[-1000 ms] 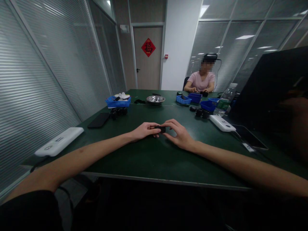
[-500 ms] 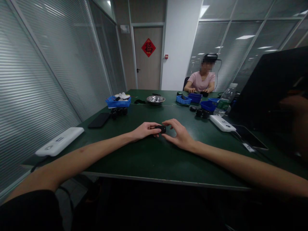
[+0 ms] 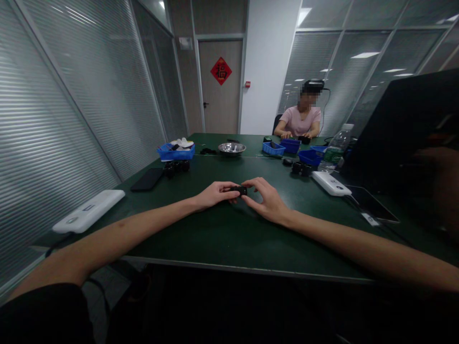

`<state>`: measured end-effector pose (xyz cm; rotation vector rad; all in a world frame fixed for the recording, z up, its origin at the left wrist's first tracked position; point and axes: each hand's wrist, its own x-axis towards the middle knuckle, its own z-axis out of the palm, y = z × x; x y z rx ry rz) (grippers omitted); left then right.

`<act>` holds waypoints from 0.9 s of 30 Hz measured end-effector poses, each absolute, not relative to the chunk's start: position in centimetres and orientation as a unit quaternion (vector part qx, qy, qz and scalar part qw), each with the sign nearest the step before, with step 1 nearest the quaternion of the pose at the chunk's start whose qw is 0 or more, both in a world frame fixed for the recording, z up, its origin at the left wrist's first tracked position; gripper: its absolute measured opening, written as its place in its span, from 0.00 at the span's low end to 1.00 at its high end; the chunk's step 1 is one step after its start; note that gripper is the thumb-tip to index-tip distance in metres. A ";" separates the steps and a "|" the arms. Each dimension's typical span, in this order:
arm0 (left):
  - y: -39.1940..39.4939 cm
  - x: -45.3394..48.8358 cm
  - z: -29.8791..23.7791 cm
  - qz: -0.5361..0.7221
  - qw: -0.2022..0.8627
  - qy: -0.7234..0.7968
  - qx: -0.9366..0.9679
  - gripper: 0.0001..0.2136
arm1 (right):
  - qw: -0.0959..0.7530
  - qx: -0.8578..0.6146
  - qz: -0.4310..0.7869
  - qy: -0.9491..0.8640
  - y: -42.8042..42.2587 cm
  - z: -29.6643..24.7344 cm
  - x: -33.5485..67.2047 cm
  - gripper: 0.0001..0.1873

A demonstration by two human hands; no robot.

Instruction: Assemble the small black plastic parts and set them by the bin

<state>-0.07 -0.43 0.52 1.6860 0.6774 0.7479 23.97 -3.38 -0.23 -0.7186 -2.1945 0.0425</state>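
Observation:
A small black part point(image 3: 239, 190) is held just above the dark green table point(image 3: 222, 234), between both my hands. My left hand point(image 3: 215, 194) grips its left end with curled fingers. My right hand point(image 3: 265, 198) pinches its right end with thumb and fingertips, the other fingers bent over it. Both forearms stretch out over the table's near edge.
A white power bank point(image 3: 88, 210) and a black phone point(image 3: 147, 178) lie at left, near black parts point(image 3: 176, 166) and a blue basket point(image 3: 175, 151). A steel bowl point(image 3: 232, 148), blue trays point(image 3: 287, 145), a water bottle point(image 3: 335, 149), another white power bank point(image 3: 330, 183) and a dark screen point(image 3: 405, 143) stand right. A person sits opposite.
My right hand's fingers opened slightly from the black part, then closed on its right end again. The left hand has kept its hold.

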 end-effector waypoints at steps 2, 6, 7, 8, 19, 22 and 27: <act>-0.5 -0.1 0.6 0.314 0.559 0.290 0.711 0.25 | 0.401 -0.279 0.016 -0.872 -3.3 -0.3 24.0 0.14; -0.7 -0.1 0.8 0.296 0.569 0.290 0.711 0.25 | 0.398 -0.250 0.017 -0.882 -3.4 -0.1 24.1 0.15; -0.6 -0.1 0.8 0.294 0.569 0.291 0.711 0.25 | 0.398 -0.247 0.017 -0.884 -3.5 -0.1 24.1 0.15; -0.6 -0.1 0.7 0.296 0.568 0.291 0.711 0.25 | 0.398 -0.247 0.018 -0.883 -3.5 0.0 24.1 0.16; -0.5 -0.1 0.6 0.299 0.572 0.285 0.709 0.24 | 0.395 -0.246 0.023 -0.885 -3.5 -0.1 24.1 0.15; -0.4 -0.1 0.5 0.305 0.571 0.281 0.708 0.23 | 0.399 -0.251 0.019 -0.881 -3.5 -0.1 24.1 0.17; -0.4 -0.1 0.5 0.314 0.566 0.288 0.705 0.25 | 0.394 -0.283 0.011 -0.874 -3.3 -0.2 24.1 0.14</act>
